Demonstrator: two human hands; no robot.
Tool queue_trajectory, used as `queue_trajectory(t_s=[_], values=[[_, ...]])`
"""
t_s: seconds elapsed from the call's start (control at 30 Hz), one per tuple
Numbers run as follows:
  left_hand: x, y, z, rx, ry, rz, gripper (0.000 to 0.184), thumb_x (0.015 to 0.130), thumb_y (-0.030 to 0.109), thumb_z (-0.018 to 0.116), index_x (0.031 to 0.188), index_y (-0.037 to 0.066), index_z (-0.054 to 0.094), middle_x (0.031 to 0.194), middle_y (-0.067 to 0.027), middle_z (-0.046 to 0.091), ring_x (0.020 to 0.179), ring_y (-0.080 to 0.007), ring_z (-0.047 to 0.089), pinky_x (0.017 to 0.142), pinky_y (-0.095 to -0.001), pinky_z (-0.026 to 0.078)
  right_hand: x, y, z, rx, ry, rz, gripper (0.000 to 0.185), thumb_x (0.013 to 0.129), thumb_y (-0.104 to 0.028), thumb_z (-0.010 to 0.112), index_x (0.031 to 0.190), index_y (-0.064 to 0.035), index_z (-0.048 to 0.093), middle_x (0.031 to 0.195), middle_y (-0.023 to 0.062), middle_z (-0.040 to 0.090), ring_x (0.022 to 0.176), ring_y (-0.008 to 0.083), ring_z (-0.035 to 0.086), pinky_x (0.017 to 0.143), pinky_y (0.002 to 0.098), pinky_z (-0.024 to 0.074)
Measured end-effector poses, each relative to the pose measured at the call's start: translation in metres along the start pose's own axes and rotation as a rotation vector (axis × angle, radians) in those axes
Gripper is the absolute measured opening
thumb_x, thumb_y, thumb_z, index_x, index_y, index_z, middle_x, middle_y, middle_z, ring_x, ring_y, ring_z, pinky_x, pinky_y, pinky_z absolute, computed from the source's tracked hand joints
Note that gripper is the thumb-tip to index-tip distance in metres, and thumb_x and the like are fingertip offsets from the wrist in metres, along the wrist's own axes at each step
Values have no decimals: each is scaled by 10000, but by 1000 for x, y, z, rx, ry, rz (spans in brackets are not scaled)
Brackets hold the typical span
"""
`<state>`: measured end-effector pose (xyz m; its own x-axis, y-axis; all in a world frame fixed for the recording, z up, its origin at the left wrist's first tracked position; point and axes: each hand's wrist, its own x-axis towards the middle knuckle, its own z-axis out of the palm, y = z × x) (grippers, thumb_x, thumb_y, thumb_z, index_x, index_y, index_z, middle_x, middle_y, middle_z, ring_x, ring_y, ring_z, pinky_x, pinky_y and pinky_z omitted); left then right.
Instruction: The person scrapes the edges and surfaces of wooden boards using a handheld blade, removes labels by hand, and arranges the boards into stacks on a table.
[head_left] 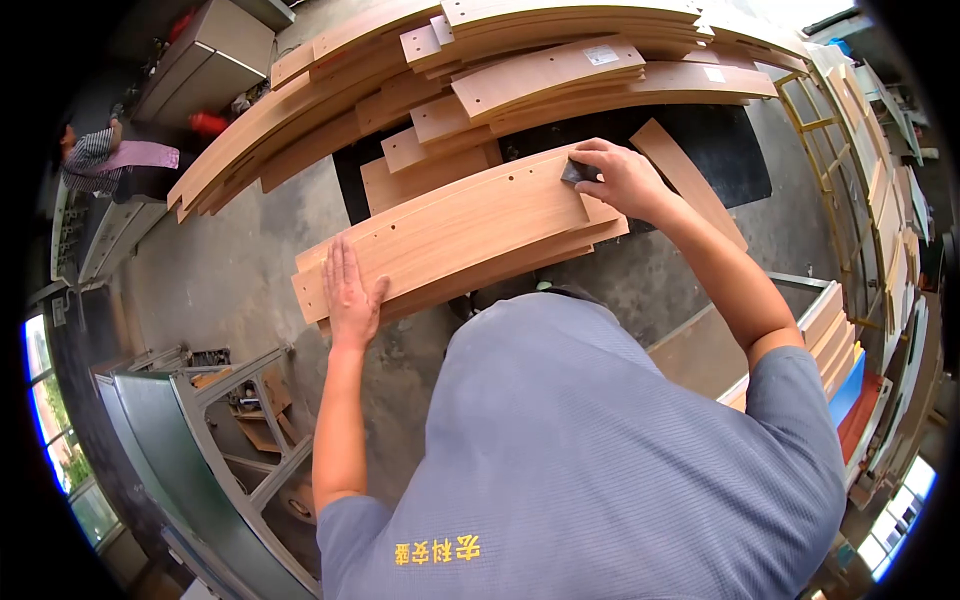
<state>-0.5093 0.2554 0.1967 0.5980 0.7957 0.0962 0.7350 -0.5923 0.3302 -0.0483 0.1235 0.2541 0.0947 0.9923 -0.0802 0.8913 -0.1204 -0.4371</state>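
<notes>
A wooden board with small dark holes lies on top of a short stack of similar boards in front of me. My left hand rests flat on the board's left end, fingers spread and pointing away from me. At the right end, my right hand is closed on a small dark block, which touches the board's far right corner. The undersides of the fingers on the block are hidden.
Long stacks of wooden boards span the far side. A loose board lies at the right. Metal frames stand at the lower left, a yellow rack at the right. Another person is at the far left.
</notes>
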Motion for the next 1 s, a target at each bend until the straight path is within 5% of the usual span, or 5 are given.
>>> queue_trajectory(t_s=[0.3,0.73,0.83,0.9,1.0], values=[[-15,-6,9,-466,-7,-168,1125,919,642,632,1628,-21,63,1683,-242,179,1554,-418,160,1276,-478,110,49,-6,-24,-99,-252,-150,453,822,-180,797,1257,-87,714,1278,83,681,1114,316,669,952,408,545],[-22,-3,18,-428,247,-213,1254,844,609,735,1610,-52,-7,1685,-282,73,1564,-431,107,1272,-523,119,155,-289,89,-316,-605,-379,407,809,-255,757,1188,-107,739,1104,122,707,1033,332,691,886,439,567],[-23,-8,3,-569,212,-221,1085,878,486,751,1633,31,119,1692,-237,113,1542,-429,192,1258,-520,190,153,-272,91,21,-320,-478,462,812,-264,779,1246,-120,715,1145,120,676,1046,327,675,888,439,552],[-23,-17,-2,-519,185,-140,832,943,323,710,1624,120,277,1714,-106,167,1549,-351,235,1249,-459,263,135,-228,60,-44,-337,-374,541,788,-256,817,1301,-140,693,1155,93,643,1036,320,672,889,439,547],[-1,-29,-4,-342,150,49,757,946,289,703,1593,102,355,1693,-122,233,1520,-371,288,1242,-461,280,85,-144,14,-135,-309,-294,483,822,-217,798,1289,-144,698,1138,89,659,1032,319,672,891,414,551]])
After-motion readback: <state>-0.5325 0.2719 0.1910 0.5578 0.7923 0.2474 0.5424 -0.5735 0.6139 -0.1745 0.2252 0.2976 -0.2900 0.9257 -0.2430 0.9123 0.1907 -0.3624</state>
